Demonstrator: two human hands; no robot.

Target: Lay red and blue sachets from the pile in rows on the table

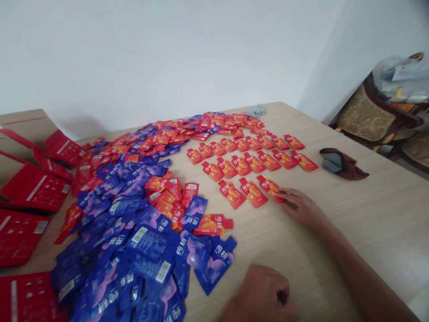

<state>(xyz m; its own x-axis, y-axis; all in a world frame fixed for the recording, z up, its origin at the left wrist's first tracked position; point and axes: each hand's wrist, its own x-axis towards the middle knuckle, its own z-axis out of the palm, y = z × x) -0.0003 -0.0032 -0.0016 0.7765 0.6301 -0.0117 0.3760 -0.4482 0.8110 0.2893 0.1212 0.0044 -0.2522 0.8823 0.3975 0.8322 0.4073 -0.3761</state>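
Observation:
My right hand (303, 209) reaches over the table with its fingers at the lower right corner of an orange-red spouted pouch (269, 187), apparently pinching it. That pouch lies at the right end of a short row, beside two like it, the nearer being another orange pouch (253, 192). Two longer rows of the same pouches (256, 162) lie behind, face up with spouts pointing away. My left hand (263, 293) rests at the bottom edge, curled into a fist; nothing shows in it. Left of it lies a heap of blue pouches (150, 241), with some orange pouches (170, 208) mixed in.
Red cartons (36, 188) stand along the left side by a cardboard box (27, 118). More red and blue pouches (167, 134) are piled toward the wall. A grey cloth (256, 111) lies at the back, a brown cloth item (346, 165) at right. Chairs (363, 112) stand beyond the table.

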